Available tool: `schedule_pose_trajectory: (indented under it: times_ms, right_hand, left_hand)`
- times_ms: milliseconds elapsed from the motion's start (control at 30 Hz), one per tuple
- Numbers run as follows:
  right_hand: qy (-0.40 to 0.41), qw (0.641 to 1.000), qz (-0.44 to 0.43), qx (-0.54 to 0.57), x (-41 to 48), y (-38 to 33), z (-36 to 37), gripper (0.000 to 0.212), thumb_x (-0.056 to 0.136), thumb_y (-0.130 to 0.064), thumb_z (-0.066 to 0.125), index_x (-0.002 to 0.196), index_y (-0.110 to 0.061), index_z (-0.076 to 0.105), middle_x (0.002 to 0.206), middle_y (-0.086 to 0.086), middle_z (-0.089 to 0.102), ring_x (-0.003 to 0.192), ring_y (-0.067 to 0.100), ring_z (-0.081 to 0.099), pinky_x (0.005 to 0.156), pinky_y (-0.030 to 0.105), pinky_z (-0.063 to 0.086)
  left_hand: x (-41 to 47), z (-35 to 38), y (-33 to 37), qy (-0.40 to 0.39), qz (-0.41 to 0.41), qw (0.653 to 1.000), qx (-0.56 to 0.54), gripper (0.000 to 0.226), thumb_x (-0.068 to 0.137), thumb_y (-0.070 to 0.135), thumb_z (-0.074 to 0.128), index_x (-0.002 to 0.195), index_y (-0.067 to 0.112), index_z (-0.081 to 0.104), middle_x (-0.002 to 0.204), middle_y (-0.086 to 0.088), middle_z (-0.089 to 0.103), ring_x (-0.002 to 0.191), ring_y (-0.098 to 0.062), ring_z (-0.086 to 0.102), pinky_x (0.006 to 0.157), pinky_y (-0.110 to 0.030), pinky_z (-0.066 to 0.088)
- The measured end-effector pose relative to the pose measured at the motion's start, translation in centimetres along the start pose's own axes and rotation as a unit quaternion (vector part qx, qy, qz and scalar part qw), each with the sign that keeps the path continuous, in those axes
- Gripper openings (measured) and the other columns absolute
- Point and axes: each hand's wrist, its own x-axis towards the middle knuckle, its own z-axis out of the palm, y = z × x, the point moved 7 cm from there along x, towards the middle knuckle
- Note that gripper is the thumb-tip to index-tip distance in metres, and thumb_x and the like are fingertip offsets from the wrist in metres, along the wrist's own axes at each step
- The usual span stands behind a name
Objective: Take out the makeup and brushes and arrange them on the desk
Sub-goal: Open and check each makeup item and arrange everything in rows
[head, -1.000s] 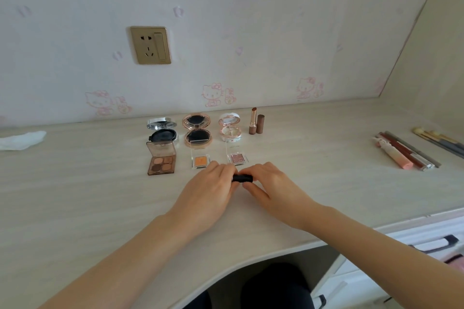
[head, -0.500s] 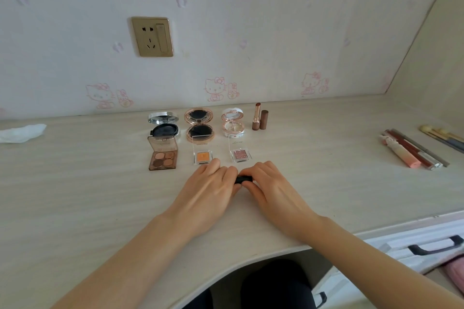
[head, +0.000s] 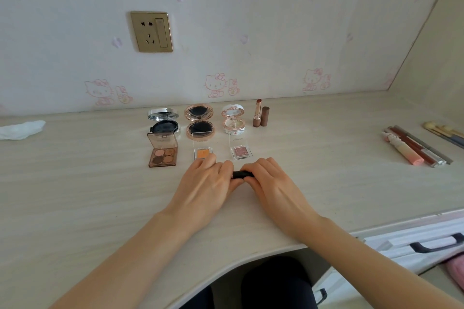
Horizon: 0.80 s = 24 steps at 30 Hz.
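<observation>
A small black tube (head: 240,174) lies on the pale wooden desk (head: 75,195) between my hands, mostly hidden. My left hand (head: 204,184) grips its left end and my right hand (head: 273,184) grips its right end. Behind them stand open makeup items in two rows: a silver compact (head: 163,121), a rose-gold compact (head: 199,120), a white compact (head: 233,118), an uncapped lipstick (head: 257,113) with its cap (head: 265,116), a brown four-colour palette (head: 163,150), an orange eyeshadow (head: 202,152) and a pink glitter eyeshadow (head: 241,150).
Several tubes and pencils (head: 414,149) lie at the right, with brushes (head: 444,133) further right. A white tissue (head: 21,129) lies at the far left. A drawer with a black handle (head: 437,243) stands open at the lower right. A wall socket (head: 152,31) is above.
Both hands stay on the black tube at the same spot on the desk. The camera has tilted slightly, shifting the view.
</observation>
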Motion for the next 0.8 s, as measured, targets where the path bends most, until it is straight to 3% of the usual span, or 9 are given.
schedule_pose_trajectory:
  times_ms: [233, 400, 500, 633, 800]
  right_hand:
    - [0.006, 1.0, -0.001, -0.006, -0.1, -0.1, -0.1, 0.03, 0.095, -0.025, 0.041, 0.112, -0.01, 0.06, 0.097, 0.001, 0.058, 0.085, 0.021, 0.052, 0.075, 0.03, 0.043]
    - [0.029, 0.999, 0.03, 0.036, -0.5, -0.2, -1.1, 0.037, 0.09, -0.013, 0.06, 0.125, -0.015, 0.05, 0.1, -0.004, 0.056, 0.093, 0.015, 0.055, 0.076, 0.027, 0.048]
    - [0.044, 0.997, 0.044, 0.039, -0.6, 0.0, -1.5, 0.03, 0.087, -0.011, 0.064, 0.115, -0.014, 0.055, 0.101, -0.005, 0.055, 0.092, 0.009, 0.055, 0.075, 0.022, 0.049]
    - [0.088, 0.992, 0.057, 0.067, -0.6, 0.6, -2.1, 0.022, 0.084, -0.006, 0.067, 0.103, -0.013, 0.061, 0.094, -0.011, 0.048, 0.083, -0.005, 0.047, 0.075, 0.005, 0.038]
    - [0.09, 0.988, 0.079, 0.093, -0.7, 0.8, -2.1, 0.015, 0.083, -0.011, 0.068, 0.094, -0.013, 0.058, 0.097, -0.006, 0.05, 0.082, 0.004, 0.053, 0.072, 0.014, 0.045]
  left_hand:
    - [0.2, -0.1, -0.3, 0.001, -0.016, 1.0, -0.024, 0.045, 0.089, 0.053, 0.034, 0.076, 0.013, 0.05, 0.065, 0.002, 0.051, 0.069, -0.023, 0.051, 0.057, -0.034, 0.043]
    - [-0.7, -0.3, -1.8, -0.001, -0.057, 0.998, -0.034, 0.045, 0.089, 0.055, 0.034, 0.082, 0.014, 0.051, 0.073, 0.003, 0.052, 0.074, -0.021, 0.049, 0.061, -0.032, 0.043]
    - [-1.0, -0.3, -2.3, -0.008, -0.079, 0.995, -0.059, 0.038, 0.092, 0.048, 0.033, 0.085, 0.014, 0.05, 0.076, 0.003, 0.051, 0.076, -0.02, 0.047, 0.061, -0.032, 0.044]
    - [-1.3, -0.4, -2.7, -0.014, -0.117, 0.982, -0.151, 0.022, 0.094, 0.033, 0.04, 0.094, 0.013, 0.048, 0.083, 0.008, 0.046, 0.081, -0.02, 0.044, 0.065, -0.033, 0.042]
    - [-1.6, -0.6, -2.9, 0.002, -0.192, 0.946, -0.262, 0.013, 0.095, 0.025, 0.05, 0.102, 0.018, 0.042, 0.096, 0.009, 0.053, 0.094, -0.013, 0.048, 0.075, -0.031, 0.045]
